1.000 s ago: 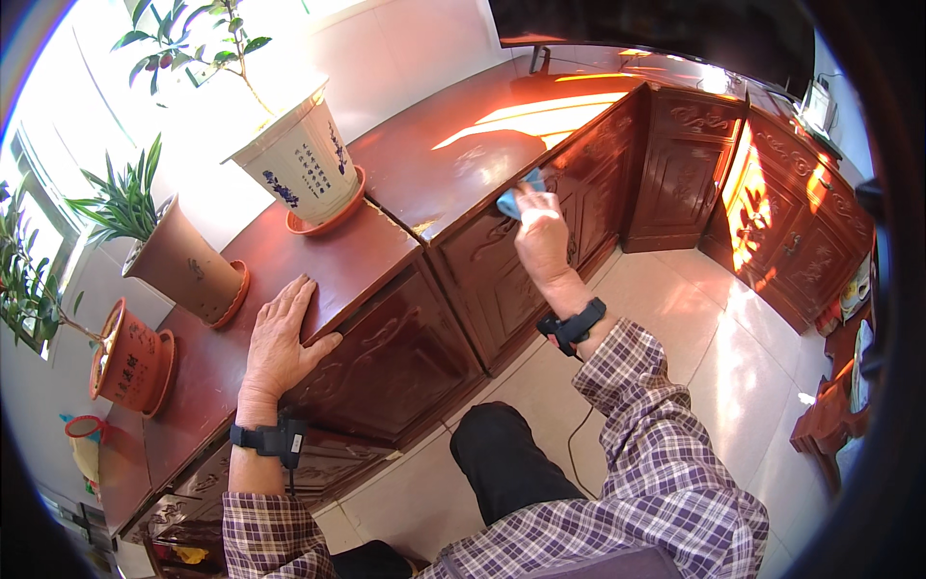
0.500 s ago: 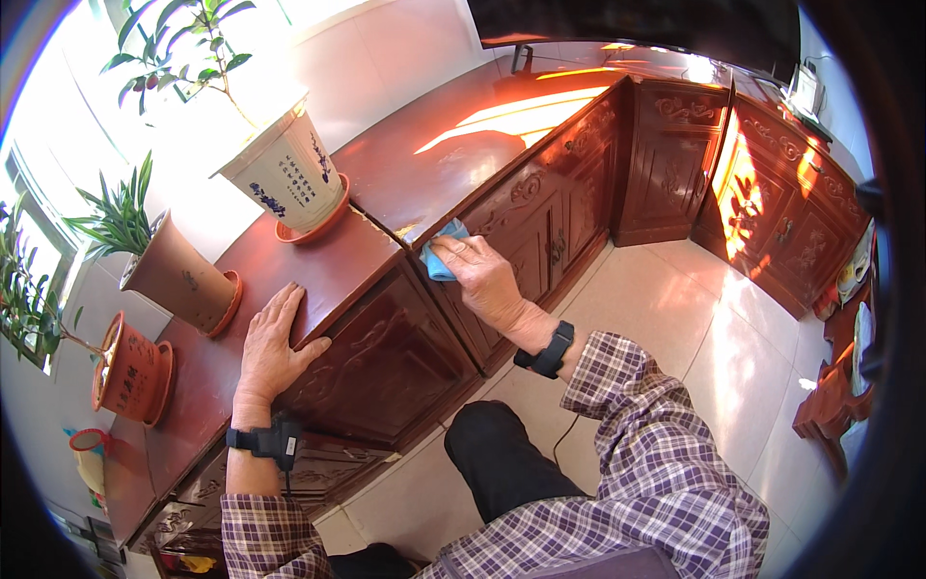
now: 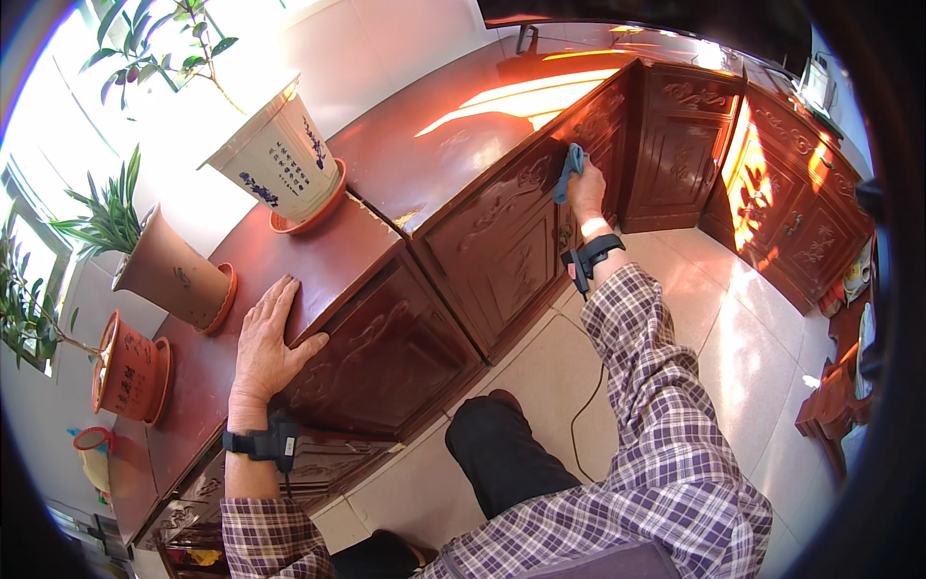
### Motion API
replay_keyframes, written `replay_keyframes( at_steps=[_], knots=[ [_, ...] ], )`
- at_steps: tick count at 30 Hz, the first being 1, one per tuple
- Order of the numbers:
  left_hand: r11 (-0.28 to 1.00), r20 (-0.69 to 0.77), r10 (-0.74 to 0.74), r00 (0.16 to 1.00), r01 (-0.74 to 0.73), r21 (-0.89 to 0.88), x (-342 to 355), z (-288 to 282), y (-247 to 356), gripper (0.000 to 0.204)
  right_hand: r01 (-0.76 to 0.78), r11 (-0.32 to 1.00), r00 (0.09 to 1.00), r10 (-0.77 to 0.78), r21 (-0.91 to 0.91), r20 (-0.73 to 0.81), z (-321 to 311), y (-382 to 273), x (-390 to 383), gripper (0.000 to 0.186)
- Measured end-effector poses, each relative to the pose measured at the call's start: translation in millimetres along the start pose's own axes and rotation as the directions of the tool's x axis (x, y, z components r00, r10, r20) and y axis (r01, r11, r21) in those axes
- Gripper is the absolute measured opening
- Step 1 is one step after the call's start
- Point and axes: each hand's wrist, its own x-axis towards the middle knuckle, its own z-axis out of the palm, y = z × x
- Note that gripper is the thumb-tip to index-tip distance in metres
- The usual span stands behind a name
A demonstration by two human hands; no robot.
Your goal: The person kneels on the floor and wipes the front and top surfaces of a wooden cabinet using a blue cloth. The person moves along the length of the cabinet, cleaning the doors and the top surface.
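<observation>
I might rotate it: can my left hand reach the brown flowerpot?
Probably yes: your left hand rests near the brown flowerpot, with only its saucer and cabinet top between them.

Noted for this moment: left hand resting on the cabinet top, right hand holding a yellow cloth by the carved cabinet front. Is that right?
Not quite: the cloth is blue, not yellow, as the head view shows. The rest stands: the left hand rests on the cabinet top, and the right hand holds the cloth by the carved cabinet front.
</observation>
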Motion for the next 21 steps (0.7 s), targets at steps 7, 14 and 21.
replay_keyframes(
  at_steps=[7, 14, 21],
  knots=[
    [1.000, -0.021, 0.015, 1.000, -0.015, 0.023, 0.1, 1.2, -0.7, 0.083, 0.115, 0.977, 0.988, -0.094, 0.182, -0.121, 8.3, -25.7, -75.9, 0.010],
    [1.000, -0.021, -0.001, 1.000, 0.001, -0.007, -1.0, 1.7, -1.7, 0.083, 0.033, 0.938, 0.999, -0.024, 0.345, -0.030, 11.5, -66.4, -170.6, 0.025],
    [0.999, -0.016, -0.022, 1.000, 0.021, -0.034, -0.6, 2.2, -1.9, 0.086, 0.119, 0.852, 0.968, -0.214, 0.510, 0.131, -5.2, -94.4, -245.2, 0.029]
  ],
)
